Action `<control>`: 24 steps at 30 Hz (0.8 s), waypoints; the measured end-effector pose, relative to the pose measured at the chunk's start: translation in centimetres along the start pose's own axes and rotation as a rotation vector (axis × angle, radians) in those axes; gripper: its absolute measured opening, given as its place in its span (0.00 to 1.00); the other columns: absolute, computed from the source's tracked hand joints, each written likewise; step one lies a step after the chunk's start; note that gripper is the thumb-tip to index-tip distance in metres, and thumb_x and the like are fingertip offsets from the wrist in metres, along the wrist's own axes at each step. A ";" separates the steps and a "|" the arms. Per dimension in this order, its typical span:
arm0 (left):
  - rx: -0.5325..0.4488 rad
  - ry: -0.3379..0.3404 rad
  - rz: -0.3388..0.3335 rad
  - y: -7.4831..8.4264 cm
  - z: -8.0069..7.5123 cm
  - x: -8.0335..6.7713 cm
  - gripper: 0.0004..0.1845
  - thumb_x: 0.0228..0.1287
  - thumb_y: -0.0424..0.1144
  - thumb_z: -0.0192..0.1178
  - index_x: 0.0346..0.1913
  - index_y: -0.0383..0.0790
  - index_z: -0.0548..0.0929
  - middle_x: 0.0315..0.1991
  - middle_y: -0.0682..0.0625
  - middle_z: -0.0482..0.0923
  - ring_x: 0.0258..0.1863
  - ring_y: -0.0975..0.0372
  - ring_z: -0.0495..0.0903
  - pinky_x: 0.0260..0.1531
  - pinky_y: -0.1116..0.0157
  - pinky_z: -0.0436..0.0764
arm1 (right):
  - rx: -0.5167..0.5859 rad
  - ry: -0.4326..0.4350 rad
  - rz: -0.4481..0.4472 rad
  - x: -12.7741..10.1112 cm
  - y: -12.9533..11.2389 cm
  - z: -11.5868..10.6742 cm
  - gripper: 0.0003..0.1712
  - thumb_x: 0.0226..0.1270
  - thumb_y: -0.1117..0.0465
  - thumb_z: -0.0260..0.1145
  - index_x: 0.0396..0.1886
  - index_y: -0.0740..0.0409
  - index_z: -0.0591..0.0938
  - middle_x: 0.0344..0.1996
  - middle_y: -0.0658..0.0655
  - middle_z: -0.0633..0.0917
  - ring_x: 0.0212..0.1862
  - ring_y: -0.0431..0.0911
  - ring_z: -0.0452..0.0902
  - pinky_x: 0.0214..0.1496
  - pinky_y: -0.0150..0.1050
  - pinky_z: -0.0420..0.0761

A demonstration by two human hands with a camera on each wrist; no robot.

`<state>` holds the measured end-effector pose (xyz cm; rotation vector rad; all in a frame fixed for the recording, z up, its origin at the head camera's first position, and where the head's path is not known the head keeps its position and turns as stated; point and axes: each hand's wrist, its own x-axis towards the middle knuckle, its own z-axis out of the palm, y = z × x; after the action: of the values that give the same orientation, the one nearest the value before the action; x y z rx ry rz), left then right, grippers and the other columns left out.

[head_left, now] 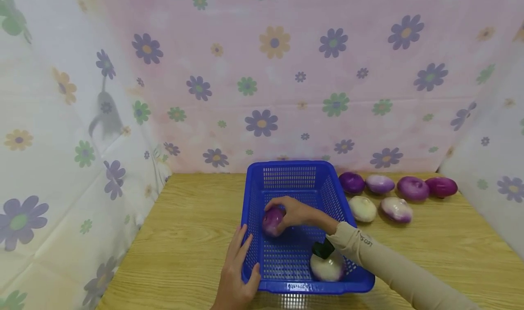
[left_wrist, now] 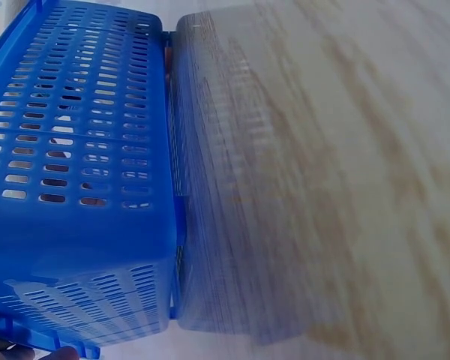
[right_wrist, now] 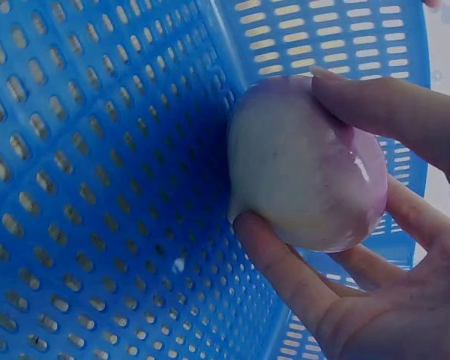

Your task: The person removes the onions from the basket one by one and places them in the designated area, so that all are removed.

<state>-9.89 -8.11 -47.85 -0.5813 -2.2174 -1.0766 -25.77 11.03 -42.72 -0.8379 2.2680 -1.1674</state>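
Observation:
A blue perforated plastic basket (head_left: pixel 327 288) stands on the table. Inside it, at the left wall, my right hand (head_left: pixel 296 213) grips a purple onion (head_left: pixel 272 221). In the right wrist view thumb and fingers curl round this onion (right_wrist: pixel 300 172), its pale side showing, close over the basket's slotted floor (right_wrist: pixel 97 187). A second, whitish onion (head_left: pixel 327 268) lies in the basket's front right corner, partly covered by the dark wrist camera. My left hand (head_left: pixel 238 273) rests at the basket's left rim with fingers extended; the left wrist view shows the basket's outer side (left_wrist: pixel 75 217).
Right of the basket several onions lie in two rows: purple ones such as the one at the far right (head_left: pixel 441 187) behind, a white onion (head_left: pixel 362 209) and a white-purple onion (head_left: pixel 396 209) in front. Flower-patterned cloth (head_left: pixel 229 132) bounds the wooden table (head_left: pixel 188 237) behind and at both sides.

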 end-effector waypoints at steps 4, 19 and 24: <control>0.012 -0.008 -0.011 0.1 0.0 0.0 0.34 0.47 0.30 0.60 0.63 0.28 0.70 0.68 0.36 0.60 0.68 0.42 0.56 0.67 0.72 0.48 | 0.051 0.016 0.015 -0.3 -0.2 -0.3 0.34 0.41 0.68 0.77 0.53 0.58 0.78 0.51 0.57 0.76 0.45 0.51 0.76 0.44 0.45 0.80; 0.007 0.009 -0.008 0.0 0.0 -0.1 0.33 0.47 0.30 0.60 0.61 0.26 0.71 0.68 0.36 0.60 0.68 0.41 0.56 0.67 0.72 0.48 | 0.167 0.086 -0.054 -3.1 -2.4 -3.2 0.34 0.44 0.62 0.78 0.55 0.53 0.78 0.56 0.56 0.75 0.50 0.55 0.76 0.45 0.44 0.80; 0.005 0.021 0.004 0.0 0.1 -0.2 0.33 0.46 0.29 0.60 0.61 0.26 0.71 0.68 0.36 0.60 0.67 0.40 0.56 0.67 0.72 0.48 | 0.189 0.140 -0.081 -4.8 -1.8 -4.2 0.35 0.45 0.61 0.78 0.57 0.54 0.77 0.59 0.57 0.73 0.55 0.57 0.74 0.48 0.46 0.80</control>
<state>-9.77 -8.04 -48.07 -0.5699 -2.1995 -1.0703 -24.42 15.90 -38.34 -0.8029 2.2057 -1.4942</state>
